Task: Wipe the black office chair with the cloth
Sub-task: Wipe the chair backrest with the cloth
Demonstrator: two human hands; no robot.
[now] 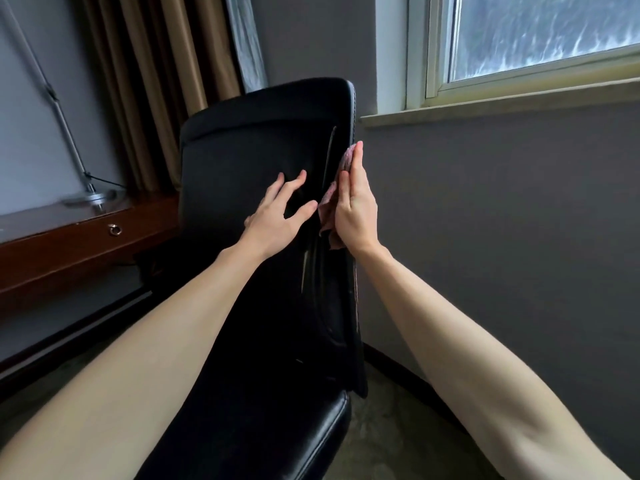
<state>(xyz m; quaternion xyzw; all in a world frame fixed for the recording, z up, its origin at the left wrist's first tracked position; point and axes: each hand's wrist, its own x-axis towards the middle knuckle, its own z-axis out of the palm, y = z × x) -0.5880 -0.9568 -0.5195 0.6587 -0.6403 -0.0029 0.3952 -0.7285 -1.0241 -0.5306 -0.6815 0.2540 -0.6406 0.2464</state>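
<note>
Right hand (355, 209), fingers straight, presses cloth (330, 199) against chair (242, 150) edge; left hand (277, 209) rests spread flat.

The black office chair (249, 150) stands tilted, pinkish cloth (347, 160) against its right edge.

black chair (249, 157), pink patterned cloth (347, 160)

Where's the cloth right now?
In the head view, right of centre: the pink cloth is pressed under the flat right hand against the right edge of the black chair backrest, just right of the left hand.
</note>
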